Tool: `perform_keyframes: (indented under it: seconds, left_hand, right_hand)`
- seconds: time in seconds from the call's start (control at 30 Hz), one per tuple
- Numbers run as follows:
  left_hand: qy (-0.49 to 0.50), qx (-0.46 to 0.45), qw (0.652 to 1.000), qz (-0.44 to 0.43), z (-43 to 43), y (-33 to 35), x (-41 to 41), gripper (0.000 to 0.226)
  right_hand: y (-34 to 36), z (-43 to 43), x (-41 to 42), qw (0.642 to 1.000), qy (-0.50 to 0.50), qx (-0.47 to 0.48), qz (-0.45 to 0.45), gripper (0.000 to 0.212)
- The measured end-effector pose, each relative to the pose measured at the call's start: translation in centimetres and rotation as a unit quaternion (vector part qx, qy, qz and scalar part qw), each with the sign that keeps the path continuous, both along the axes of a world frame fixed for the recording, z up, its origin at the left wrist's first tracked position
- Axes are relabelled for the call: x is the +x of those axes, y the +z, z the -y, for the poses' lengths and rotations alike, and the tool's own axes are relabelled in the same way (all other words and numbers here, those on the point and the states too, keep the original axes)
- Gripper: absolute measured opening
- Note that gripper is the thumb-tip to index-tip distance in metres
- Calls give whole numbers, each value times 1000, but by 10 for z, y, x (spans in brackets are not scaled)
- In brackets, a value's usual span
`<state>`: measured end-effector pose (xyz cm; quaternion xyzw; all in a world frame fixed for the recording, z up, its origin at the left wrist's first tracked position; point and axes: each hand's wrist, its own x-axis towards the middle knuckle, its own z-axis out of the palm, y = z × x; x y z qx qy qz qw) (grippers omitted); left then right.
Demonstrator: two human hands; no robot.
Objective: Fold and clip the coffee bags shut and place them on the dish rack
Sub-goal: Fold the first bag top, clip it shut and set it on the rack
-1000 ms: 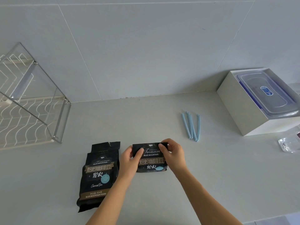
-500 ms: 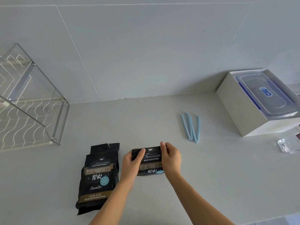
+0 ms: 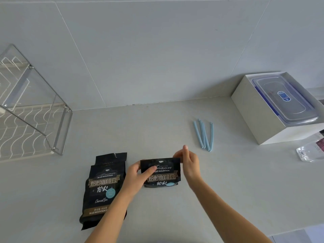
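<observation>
A black coffee bag, folded down short, lies on the grey counter in front of me. My left hand grips its left edge with the thumb pressed on the front. My right hand is at the bag's upper right corner, fingers raised and spread, barely touching it. A second black coffee bag lies flat to the left, its torn top open. Three light blue sealing clips lie on the counter beyond my right hand. The wire dish rack stands at the far left.
A white box holding a clear lidded container sits at the right against the wall. A clear plastic packet lies at the right edge. The tiled wall runs behind the counter.
My right hand has come off the front of the folded bag and lifted toward its upper right corner. My left hand still holds the bag.
</observation>
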<state>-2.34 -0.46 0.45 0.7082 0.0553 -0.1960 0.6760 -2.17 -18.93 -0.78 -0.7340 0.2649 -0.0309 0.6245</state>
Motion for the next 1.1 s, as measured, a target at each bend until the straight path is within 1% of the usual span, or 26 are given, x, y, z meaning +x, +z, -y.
perform_keyframes:
  seconds: [0.03, 0.1, 0.13, 0.23, 0.27, 0.33, 0.37, 0.4, 0.47, 0.53, 0.6, 0.67, 0.73, 0.8, 0.87, 0.9, 0.93, 0.97, 1.03, 1.1]
  left_hand:
    - [3, 5, 1000, 0, 0, 0, 0, 8]
    - [15, 9, 1000, -1, 3, -1, 0, 7]
    - [23, 10, 1000, -1, 4, -3, -1, 6]
    - [37, 15, 999, -8, 7, -7, 0, 4]
    - [39, 12, 999, -11, 7, -7, 0, 4]
    - [41, 10, 999, -11, 7, -8, 1, 2]
    - [42, 11, 999, -11, 7, -8, 2, 3]
    - [43, 9, 999, -13, 7, -8, 2, 3]
    - [45, 2, 999, -19, 7, -8, 2, 2]
    - [45, 0, 999, -21, 7, -8, 2, 2]
    - [47, -3, 999, -21, 7, -8, 2, 2]
    - [47, -3, 999, -21, 7, -9, 2, 2]
    - [45, -1, 999, -20, 6, -9, 1, 3]
    - [44, -1, 999, -20, 6, -9, 1, 4]
    - [43, -1, 999, -22, 6, -10, 1, 4]
    - [42, -2, 999, -22, 6, -10, 1, 4]
    - [41, -5, 999, -21, 6, -11, 1, 5]
    - [41, -6, 999, -20, 6, -11, 1, 5]
    - [44, -7, 999, -20, 6, -12, 1, 7]
    - [45, -9, 999, -21, 6, -12, 0, 7]
  right_hand:
    - [0, 7, 5, 1000, -8, -19, 6, 45]
    - [-6, 27, 16, 994, -20, -108, 0, 24]
    - [-10, 40, 21, 988, -17, -153, -13, 19]
    - [-22, 74, 34, 963, 31, -250, -95, 44]
    - [-25, 81, 35, 948, 56, -288, -119, 48]
    - [-31, 90, 32, 912, 107, -370, -141, 48]
    - [-34, 91, 29, 896, 125, -404, -137, 47]
    - [-37, 91, 24, 884, 134, -430, -121, 44]
    - [-41, 88, 14, 878, 136, -452, -74, 37]
    - [-43, 82, 5, 883, 141, -446, -38, 30]
    - [-44, 75, -2, 887, 156, -434, -26, 27]
    - [-46, 71, -7, 892, 164, -421, -14, 19]
    - [-46, 69, -9, 910, 150, -386, -4, 13]
    - [-42, 68, -7, 945, 105, -309, -8, 13]
    - [-30, 69, -1, 984, 55, -171, -14, 11]
    - [-22, 68, 2, 995, 47, -90, -17, 10]
    - [-13, 68, 4, 998, 57, -25, -19, 13]
    - [-6, 68, 6, 996, 84, 7, -13, 18]
    - [9, 68, 6, 987, 159, -7, 9, 22]
    - [22, 66, 4, 976, 214, -31, 27, 22]
